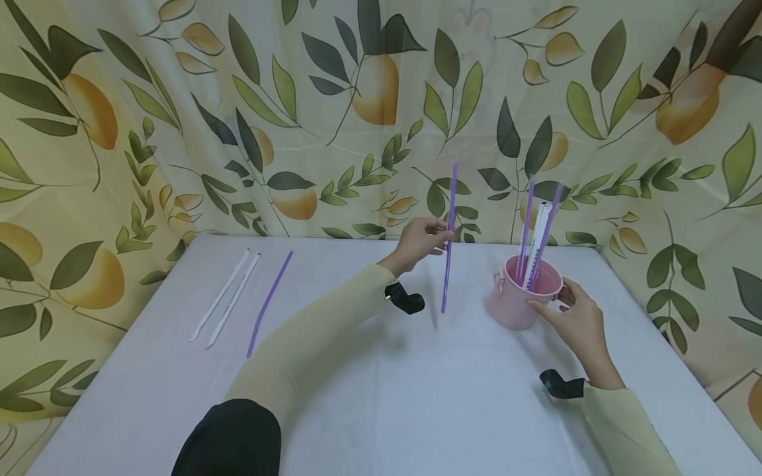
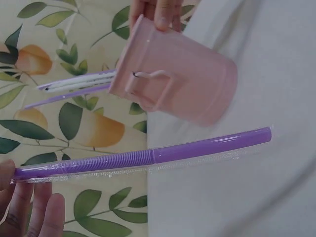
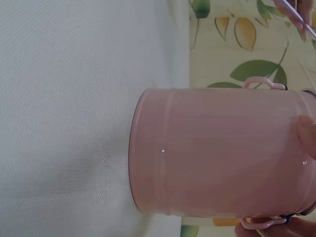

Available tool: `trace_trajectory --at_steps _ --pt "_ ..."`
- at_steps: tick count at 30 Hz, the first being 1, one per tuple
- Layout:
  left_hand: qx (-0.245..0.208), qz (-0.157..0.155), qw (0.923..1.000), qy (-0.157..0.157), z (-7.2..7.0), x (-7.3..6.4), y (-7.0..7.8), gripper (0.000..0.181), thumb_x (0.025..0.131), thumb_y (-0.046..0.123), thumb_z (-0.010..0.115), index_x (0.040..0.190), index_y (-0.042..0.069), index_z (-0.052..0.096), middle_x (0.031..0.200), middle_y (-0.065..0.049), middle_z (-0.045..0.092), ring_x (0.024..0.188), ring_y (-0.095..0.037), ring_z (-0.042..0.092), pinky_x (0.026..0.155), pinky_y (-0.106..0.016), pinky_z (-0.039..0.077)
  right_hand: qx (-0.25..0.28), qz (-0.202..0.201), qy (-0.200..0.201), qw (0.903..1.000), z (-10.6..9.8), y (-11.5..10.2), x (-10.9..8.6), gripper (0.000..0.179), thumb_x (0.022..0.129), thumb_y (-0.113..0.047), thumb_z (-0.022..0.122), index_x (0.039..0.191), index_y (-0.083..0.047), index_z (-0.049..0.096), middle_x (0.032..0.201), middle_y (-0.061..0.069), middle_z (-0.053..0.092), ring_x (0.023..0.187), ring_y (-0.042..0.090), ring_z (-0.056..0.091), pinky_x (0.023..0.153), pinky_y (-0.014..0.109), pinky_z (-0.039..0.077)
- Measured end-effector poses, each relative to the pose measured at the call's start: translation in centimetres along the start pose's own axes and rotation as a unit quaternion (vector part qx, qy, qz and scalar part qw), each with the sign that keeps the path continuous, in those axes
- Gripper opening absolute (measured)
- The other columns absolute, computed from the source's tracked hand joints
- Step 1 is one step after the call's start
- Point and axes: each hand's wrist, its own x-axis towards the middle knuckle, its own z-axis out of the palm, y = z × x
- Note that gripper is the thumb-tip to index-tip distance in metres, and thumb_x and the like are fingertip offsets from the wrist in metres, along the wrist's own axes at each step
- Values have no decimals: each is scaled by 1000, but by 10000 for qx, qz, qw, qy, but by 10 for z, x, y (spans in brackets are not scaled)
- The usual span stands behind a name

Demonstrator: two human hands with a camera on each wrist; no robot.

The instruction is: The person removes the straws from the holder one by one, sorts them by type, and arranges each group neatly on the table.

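Note:
My left hand [image 1: 421, 242] pinches a purple bendy straw [image 1: 449, 244] in a clear wrapper, held nearly upright to the left of a pink bucket [image 1: 516, 309]. The left wrist view shows the straw's ribbed section [image 2: 111, 160] beyond the fingertips. With thumb and fingers at its rim and side handle, my right hand [image 1: 574, 320] holds the bucket, which stands slightly tilted on the table. Inside it lean purple straws [image 1: 548, 228] and white wrapped straws [image 1: 537, 244]. In the right wrist view the thumb [image 3: 307, 133] presses the bucket's wall near the rim.
On the left of the white-covered table [image 1: 381, 396] lie two white wrapped straws [image 1: 234, 297] and one purple straw [image 1: 270, 304], side by side. A curtain [image 1: 333, 158] printed with leaves and fruit hangs behind the table's far edge.

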Motion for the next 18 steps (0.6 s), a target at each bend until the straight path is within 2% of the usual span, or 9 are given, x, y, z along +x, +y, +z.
trace_trajectory --at_steps 3,9,11,16,18 --pt "130 -144 9998 -37 -10 -9 -5 20 90 11 62 105 -1 65 98 -18 68 72 -11 64 70 -24 58 -20 94 -113 9999 -7 -16 -5 99 75 -64 64 149 -11 24 139 24 46 123 42 47 95 55 46" --pt "301 -354 9989 55 -33 -26 -15 21 90 10 62 108 -1 65 103 -19 67 75 -14 66 71 -26 59 131 366 -250 9989 -27 -68 -27 95 78 -57 66 147 -5 25 138 27 45 124 44 45 97 55 44" --pt "358 -454 9983 101 -40 -32 -18 21 90 10 62 108 0 66 104 -18 68 76 -15 67 71 -27 59 84 456 -275 9985 -31 -79 -32 95 78 -57 66 147 -5 26 138 27 45 124 43 45 92 56 46" --pt "481 -702 9962 168 -57 -45 -24 21 89 10 63 108 2 67 105 -17 67 77 -16 67 72 -27 59 81 476 -317 9983 -37 -92 -39 92 81 -54 66 147 -3 26 137 28 46 123 43 46 90 56 47" --pt "570 -746 9954 171 -65 -51 -25 22 89 10 63 109 1 67 104 -16 67 77 -15 66 72 -27 59 225 395 -370 9983 -39 -95 -41 90 82 -49 66 146 1 25 136 31 45 123 47 45 95 58 44"
